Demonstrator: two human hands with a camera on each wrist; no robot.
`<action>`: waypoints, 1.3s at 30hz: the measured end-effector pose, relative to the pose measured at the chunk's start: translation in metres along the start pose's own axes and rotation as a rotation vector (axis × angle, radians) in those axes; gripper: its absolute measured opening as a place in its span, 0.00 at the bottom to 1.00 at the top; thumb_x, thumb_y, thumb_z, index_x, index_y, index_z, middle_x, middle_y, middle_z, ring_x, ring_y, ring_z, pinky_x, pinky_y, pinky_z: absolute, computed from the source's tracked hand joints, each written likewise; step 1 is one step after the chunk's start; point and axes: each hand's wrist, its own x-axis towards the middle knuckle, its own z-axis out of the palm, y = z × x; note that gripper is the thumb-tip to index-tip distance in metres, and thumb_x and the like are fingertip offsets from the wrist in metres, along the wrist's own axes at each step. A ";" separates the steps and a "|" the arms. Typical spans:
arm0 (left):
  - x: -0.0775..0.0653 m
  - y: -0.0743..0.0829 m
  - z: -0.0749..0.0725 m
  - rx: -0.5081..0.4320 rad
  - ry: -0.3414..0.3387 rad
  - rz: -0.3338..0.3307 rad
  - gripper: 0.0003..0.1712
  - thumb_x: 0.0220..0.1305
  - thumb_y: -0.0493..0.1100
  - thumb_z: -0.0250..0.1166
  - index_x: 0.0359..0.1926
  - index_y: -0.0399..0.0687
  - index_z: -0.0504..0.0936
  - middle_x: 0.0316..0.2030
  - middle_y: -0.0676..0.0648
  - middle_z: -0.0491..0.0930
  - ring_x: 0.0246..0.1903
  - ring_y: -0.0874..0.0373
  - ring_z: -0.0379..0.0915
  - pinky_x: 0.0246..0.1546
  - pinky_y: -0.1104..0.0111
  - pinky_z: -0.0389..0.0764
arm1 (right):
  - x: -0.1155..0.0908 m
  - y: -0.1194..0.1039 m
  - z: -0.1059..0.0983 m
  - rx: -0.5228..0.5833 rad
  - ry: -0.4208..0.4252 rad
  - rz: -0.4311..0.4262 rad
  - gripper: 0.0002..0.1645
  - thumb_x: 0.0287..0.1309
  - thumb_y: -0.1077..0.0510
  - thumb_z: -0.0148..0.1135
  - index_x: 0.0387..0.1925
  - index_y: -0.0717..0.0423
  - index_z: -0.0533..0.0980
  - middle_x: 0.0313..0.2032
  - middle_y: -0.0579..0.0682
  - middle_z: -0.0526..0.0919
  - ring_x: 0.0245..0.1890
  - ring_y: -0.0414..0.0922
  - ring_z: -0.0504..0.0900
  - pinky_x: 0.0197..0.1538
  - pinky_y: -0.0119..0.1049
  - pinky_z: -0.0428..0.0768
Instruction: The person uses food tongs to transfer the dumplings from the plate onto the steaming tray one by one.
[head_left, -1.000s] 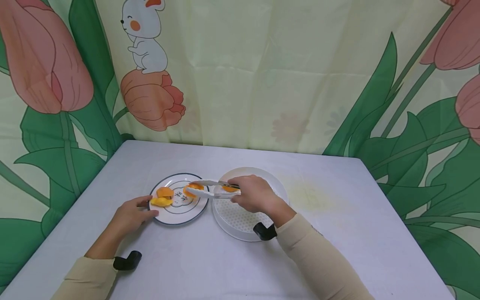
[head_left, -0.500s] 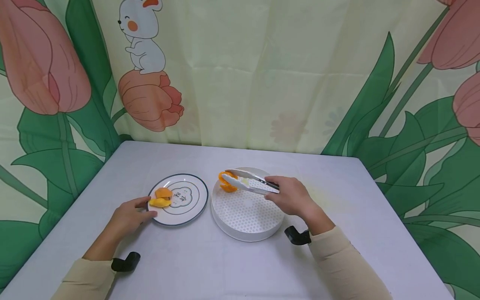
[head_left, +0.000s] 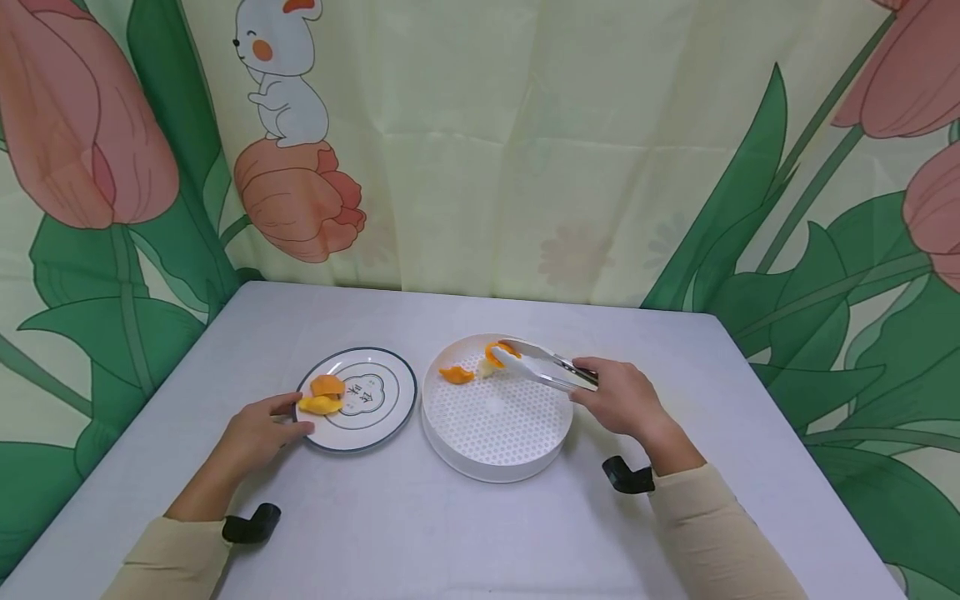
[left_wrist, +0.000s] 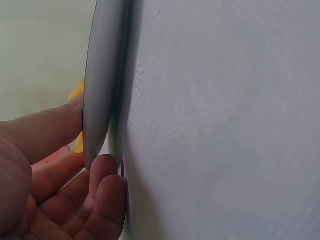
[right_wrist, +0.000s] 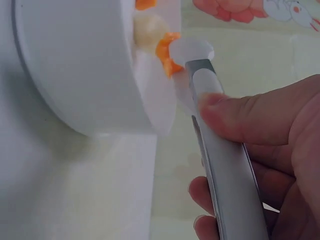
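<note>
Orange food sits at the tips of the tongs over the tray; the right hand clasps the tongs, the left hand pinches the plate by its rim.

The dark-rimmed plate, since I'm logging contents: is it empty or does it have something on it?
Not empty: the head view shows two orange-yellow pieces on the dark-rimmed plate, near the left hand.

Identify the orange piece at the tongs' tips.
The rightmost orange piece, toward the back of the tray; the left tray piece lies clear of the tongs, and two pieces sit on the plate.
</note>
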 end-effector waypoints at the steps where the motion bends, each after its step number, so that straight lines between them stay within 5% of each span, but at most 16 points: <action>1: 0.000 0.000 0.000 -0.001 -0.001 0.000 0.44 0.64 0.51 0.70 0.73 0.36 0.62 0.68 0.25 0.61 0.66 0.27 0.54 0.61 0.38 0.67 | 0.000 0.001 0.000 -0.005 -0.006 0.009 0.31 0.59 0.55 0.67 0.63 0.61 0.75 0.54 0.61 0.82 0.44 0.56 0.78 0.40 0.47 0.76; 18: -0.002 0.001 0.001 -0.008 -0.016 0.010 0.45 0.63 0.51 0.70 0.74 0.38 0.62 0.68 0.25 0.61 0.67 0.26 0.53 0.61 0.37 0.66 | 0.003 0.007 0.009 -0.056 -0.020 0.033 0.32 0.59 0.55 0.67 0.64 0.61 0.75 0.54 0.63 0.82 0.39 0.54 0.78 0.34 0.43 0.75; 24: -0.003 0.002 0.001 -0.011 -0.011 0.013 0.44 0.63 0.50 0.70 0.74 0.37 0.62 0.68 0.25 0.61 0.67 0.26 0.53 0.61 0.38 0.67 | 0.001 0.000 0.007 -0.020 0.010 0.038 0.33 0.59 0.53 0.67 0.65 0.59 0.74 0.57 0.63 0.80 0.46 0.58 0.79 0.40 0.49 0.78; 28: -0.003 0.001 0.000 -0.013 -0.011 0.011 0.45 0.63 0.51 0.70 0.74 0.37 0.62 0.68 0.25 0.60 0.67 0.27 0.53 0.61 0.38 0.67 | -0.001 -0.018 0.006 0.004 0.018 0.013 0.33 0.60 0.53 0.68 0.66 0.59 0.74 0.58 0.61 0.80 0.49 0.58 0.79 0.44 0.51 0.79; 39: 0.000 -0.003 0.001 -0.019 -0.012 0.020 0.45 0.63 0.52 0.70 0.74 0.38 0.62 0.69 0.25 0.60 0.67 0.27 0.52 0.61 0.38 0.67 | 0.007 -0.098 0.034 0.037 -0.043 -0.293 0.28 0.56 0.56 0.71 0.60 0.52 0.79 0.51 0.47 0.85 0.47 0.47 0.81 0.47 0.46 0.80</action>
